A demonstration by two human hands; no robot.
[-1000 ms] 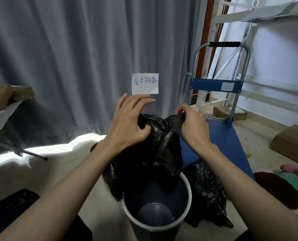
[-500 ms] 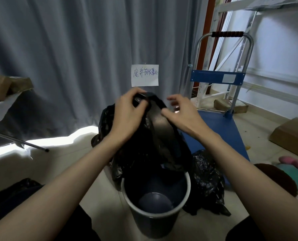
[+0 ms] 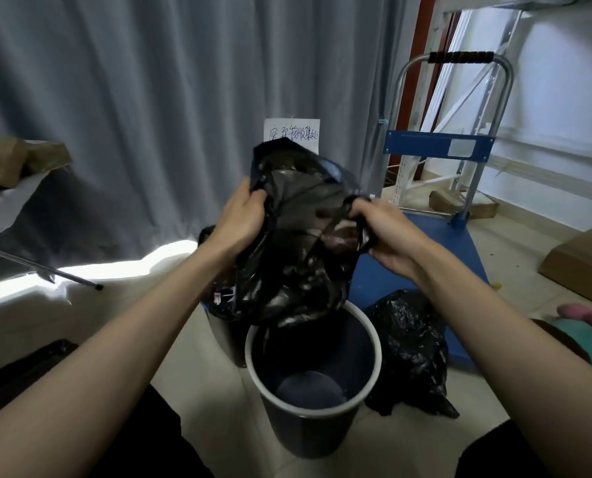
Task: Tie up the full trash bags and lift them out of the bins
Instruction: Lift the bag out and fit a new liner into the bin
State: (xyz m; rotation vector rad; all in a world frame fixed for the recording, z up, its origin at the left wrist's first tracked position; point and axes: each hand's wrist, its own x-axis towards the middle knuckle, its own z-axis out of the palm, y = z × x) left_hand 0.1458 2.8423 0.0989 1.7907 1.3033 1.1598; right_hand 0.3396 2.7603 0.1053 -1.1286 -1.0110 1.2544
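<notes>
A grey curtain point(image 3: 132, 115) hangs beyond both hands. Below them stands a white-rimmed bin point(image 3: 313, 405). Between them, a black trash bag point(image 3: 298, 243) hangs, gripped by the left hand point(image 3: 241, 219) and right hand point(image 3: 384, 232).

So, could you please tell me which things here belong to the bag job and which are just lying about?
Job:
- black bag, gripped by the left hand and right hand
- empty bin below it
- bin behind, still lined
- crumpled bag on the floor

Lying about:
- blue cart
- cardboard box
- paper note
- curtain
</notes>
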